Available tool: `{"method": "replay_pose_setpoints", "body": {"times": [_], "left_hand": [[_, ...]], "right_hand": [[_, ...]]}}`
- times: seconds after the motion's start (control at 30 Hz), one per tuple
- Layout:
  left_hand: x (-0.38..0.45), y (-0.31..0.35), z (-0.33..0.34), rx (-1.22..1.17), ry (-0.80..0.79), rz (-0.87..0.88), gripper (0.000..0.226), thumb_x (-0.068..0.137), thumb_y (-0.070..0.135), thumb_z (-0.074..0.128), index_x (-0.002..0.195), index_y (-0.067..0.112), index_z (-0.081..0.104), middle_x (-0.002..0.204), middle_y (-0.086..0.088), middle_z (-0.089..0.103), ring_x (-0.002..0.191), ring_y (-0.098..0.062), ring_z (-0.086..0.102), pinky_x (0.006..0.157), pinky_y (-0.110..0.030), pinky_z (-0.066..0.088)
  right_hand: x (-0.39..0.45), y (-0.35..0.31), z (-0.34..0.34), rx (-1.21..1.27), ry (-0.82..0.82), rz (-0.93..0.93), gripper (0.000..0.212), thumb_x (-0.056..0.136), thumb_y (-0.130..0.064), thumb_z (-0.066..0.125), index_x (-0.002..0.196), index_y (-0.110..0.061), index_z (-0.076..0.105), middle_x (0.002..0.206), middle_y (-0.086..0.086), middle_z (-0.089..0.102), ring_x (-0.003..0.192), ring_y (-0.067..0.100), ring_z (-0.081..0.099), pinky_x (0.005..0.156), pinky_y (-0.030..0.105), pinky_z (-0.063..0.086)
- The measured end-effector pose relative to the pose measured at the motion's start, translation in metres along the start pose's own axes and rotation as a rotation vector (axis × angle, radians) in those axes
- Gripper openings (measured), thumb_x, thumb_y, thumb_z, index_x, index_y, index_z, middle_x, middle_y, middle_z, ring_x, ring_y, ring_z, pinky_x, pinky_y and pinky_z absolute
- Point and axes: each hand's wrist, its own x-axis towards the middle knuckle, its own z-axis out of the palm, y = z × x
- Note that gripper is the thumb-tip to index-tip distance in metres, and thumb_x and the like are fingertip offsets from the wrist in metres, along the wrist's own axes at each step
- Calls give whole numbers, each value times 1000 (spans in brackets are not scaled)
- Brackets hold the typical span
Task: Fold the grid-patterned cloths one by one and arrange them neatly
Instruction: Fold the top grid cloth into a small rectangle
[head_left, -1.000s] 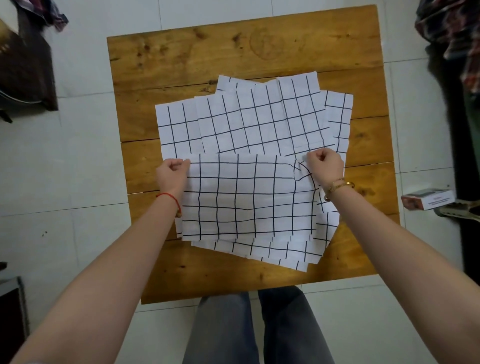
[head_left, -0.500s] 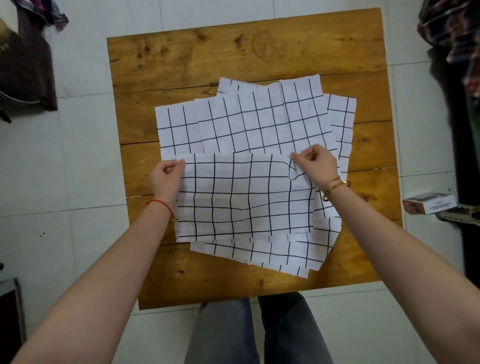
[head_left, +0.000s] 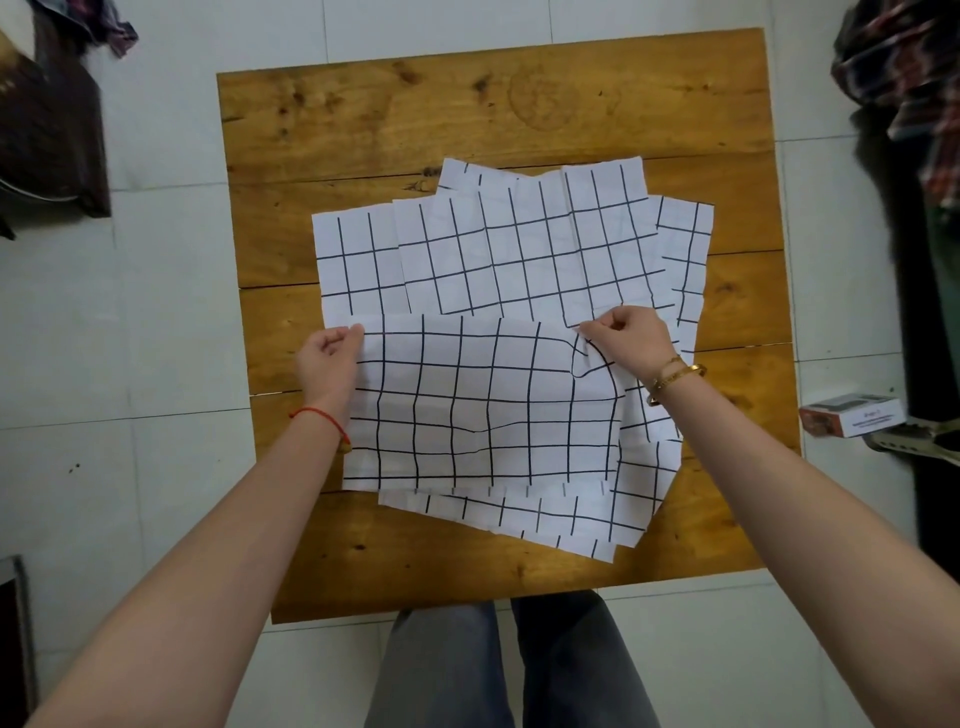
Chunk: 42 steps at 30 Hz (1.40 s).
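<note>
White grid-patterned cloths (head_left: 519, 249) spread overlapping on wooden worktop (head_left: 363, 114). Topmost cloth (head_left: 483, 410) folded in half, lying nearest the body atop the pile. Left hand (head_left: 328, 360) grip pinching its far left corner; right hand (head_left: 626, 336) grip pinching the far right corner, fabric puckered beneath. Small box (head_left: 849, 415) on floor, right.

Bare forearms, a red string bracelet (head_left: 318, 415), gold bangles (head_left: 674, 375), grey-blue jeans (head_left: 509, 670).

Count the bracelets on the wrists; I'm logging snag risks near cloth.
2: a red string bracelet on the left wrist, and a gold bracelet on the right wrist.
</note>
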Motion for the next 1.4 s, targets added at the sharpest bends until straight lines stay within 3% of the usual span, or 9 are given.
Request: {"method": "replay_pose_setpoints", "body": {"times": [0.13, 0.23, 0.33, 0.47, 0.6, 0.7, 0.83, 1.0, 1.4], "left_hand": [[0, 1, -2, 0, 8, -1, 28, 91, 24, 63, 114, 7, 62, 84, 11, 57, 75, 1, 53, 62, -9, 39], [2, 1, -5, 7, 12, 7, 25, 90, 25, 64, 111, 10, 62, 83, 11, 58, 75, 0, 53, 63, -11, 40], [4, 2, -5, 6, -55, 34, 24, 88, 24, 67, 107, 12, 61, 76, 8, 56, 74, -2, 53, 74, -16, 46], [7, 5, -2, -66, -135, 72, 32, 86, 20, 70, 113, 7, 59, 65, 13, 52, 73, -4, 55, 79, -16, 44], [6, 8, 1, -48, -154, 119, 39, 84, 15, 72, 119, 11, 54, 70, 13, 56, 74, -3, 56, 71, -10, 44], [5, 11, 2, 19, -135, 150, 44, 84, 16, 71, 123, 12, 51, 86, 5, 60, 71, -2, 55, 61, -8, 47], [2, 5, 1, 347, -41, 422, 40, 85, 18, 68, 121, 16, 52, 109, -3, 59, 96, -13, 56, 86, -31, 54], [-3, -8, 1, 929, -33, 818, 55, 88, 20, 62, 139, 17, 42, 141, -3, 43, 132, -24, 35, 106, -41, 38], [2, -19, 8, 1183, -142, 734, 67, 95, 30, 53, 151, 18, 19, 156, -1, 21, 142, -31, 19, 113, -51, 26]], "right_hand": [[-3, -2, 0, 177, 49, 28, 35, 90, -24, 56, 60, -10, 43, 56, 19, 45, 53, 31, 39, 58, 14, 39], [2, 0, -4, 251, 209, 80, 45, 93, -23, 48, 54, -18, 26, 52, 0, 24, 46, 12, 21, 42, 18, 24], [10, 6, -7, 316, 349, 92, 45, 93, -23, 45, 54, -18, 25, 53, -2, 25, 49, 10, 22, 48, 24, 23], [16, 6, -8, 371, 450, 49, 26, 93, -33, 50, 74, -17, 45, 68, -7, 43, 64, 10, 43, 60, 23, 41], [12, 3, 4, -20, 560, -193, 32, 91, -32, 48, 109, -7, 54, 106, 6, 54, 102, 22, 48, 91, 33, 42], [0, -15, 31, -314, 445, -537, 30, 93, -25, 43, 115, -9, 56, 117, 8, 56, 112, 25, 48, 95, 28, 34], [-11, -37, 87, -595, 190, -813, 43, 91, -21, 38, 129, -5, 51, 133, 10, 52, 126, 34, 43, 105, 43, 35], [-23, -60, 146, -858, 28, -790, 54, 94, -28, 42, 144, -9, 33, 151, 4, 34, 141, 32, 26, 112, 52, 26], [-14, -39, 136, -1031, 7, -708, 58, 99, -36, 28, 151, -12, 15, 158, 0, 17, 146, 30, 9, 115, 56, 12]]}}
